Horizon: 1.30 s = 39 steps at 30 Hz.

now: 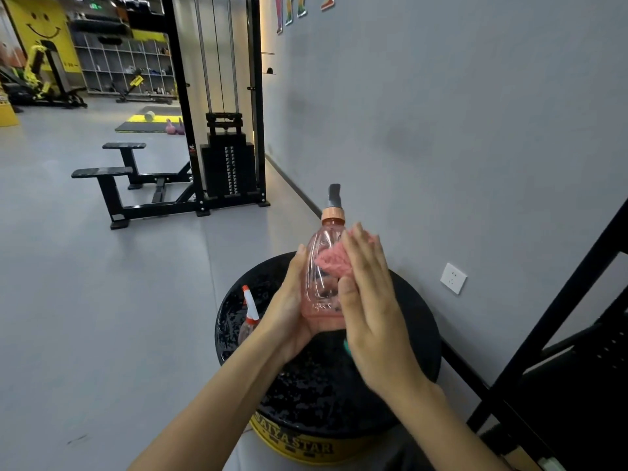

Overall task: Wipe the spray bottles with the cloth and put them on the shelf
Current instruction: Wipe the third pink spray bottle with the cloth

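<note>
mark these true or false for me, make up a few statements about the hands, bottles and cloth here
1. The left hand holds the pink bottle near its base. True.
2. The right hand presses a blue cloth against that bottle. False: the cloth is pink.
3. A second bottle sits on the black round stand. True.
4. The pink bottle is already on the shelf. False: it is held up over the round stand, and the shelf is off to the right.
5. A plug is in the wall socket. False: the socket has nothing plugged in.
</note>
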Each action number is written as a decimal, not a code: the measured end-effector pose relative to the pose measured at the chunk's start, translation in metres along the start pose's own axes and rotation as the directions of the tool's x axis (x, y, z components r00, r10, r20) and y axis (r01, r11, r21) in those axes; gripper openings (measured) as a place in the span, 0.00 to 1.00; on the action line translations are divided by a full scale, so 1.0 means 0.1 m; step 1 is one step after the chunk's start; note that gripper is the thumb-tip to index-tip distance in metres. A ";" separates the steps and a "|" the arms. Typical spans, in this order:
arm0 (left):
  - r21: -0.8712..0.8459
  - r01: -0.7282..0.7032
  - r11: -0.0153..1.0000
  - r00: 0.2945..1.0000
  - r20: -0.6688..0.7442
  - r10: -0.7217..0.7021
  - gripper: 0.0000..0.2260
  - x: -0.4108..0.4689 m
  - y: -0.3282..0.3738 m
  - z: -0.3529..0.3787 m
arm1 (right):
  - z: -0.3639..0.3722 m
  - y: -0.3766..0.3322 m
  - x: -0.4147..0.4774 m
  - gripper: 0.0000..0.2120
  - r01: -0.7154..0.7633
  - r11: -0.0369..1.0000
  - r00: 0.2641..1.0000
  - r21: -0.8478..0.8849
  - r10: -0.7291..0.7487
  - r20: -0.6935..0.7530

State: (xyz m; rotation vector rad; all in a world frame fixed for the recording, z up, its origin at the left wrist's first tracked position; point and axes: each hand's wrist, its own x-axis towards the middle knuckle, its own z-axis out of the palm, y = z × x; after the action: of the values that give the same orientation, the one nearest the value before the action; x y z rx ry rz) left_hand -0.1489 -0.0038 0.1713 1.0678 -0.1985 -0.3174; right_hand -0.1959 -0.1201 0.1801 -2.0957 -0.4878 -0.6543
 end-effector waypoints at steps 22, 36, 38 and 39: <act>-0.063 0.075 0.995 0.996 -0.035 -0.078 0.26 -0.07 -0.08 -0.02 | 0.04 -0.15 -0.15 0.32 0.098 0.867 0.994 -0.489 -0.058 0.097; -0.097 0.053 0.994 0.998 -0.029 -0.056 0.26 -0.14 -0.05 0.05 | 0.02 -0.19 -0.14 0.27 0.185 0.857 0.979 -0.481 -0.116 0.170; -0.094 0.061 0.994 0.998 -0.011 -0.062 0.26 -0.16 -0.06 0.07 | 0.07 -0.20 -0.21 0.27 0.174 0.843 0.982 -0.509 -0.113 0.148; -0.082 0.053 0.995 0.999 0.003 -0.053 0.25 -0.17 -0.07 0.08 | 0.07 -0.19 -0.19 0.28 0.156 0.843 0.986 -0.515 -0.101 0.132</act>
State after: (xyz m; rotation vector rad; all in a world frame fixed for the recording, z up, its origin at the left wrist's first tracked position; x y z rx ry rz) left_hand -0.1686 -0.0072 0.1682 0.9929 -0.1563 -0.3710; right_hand -0.2197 -0.1054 0.1766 -2.6407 -0.5552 -0.8341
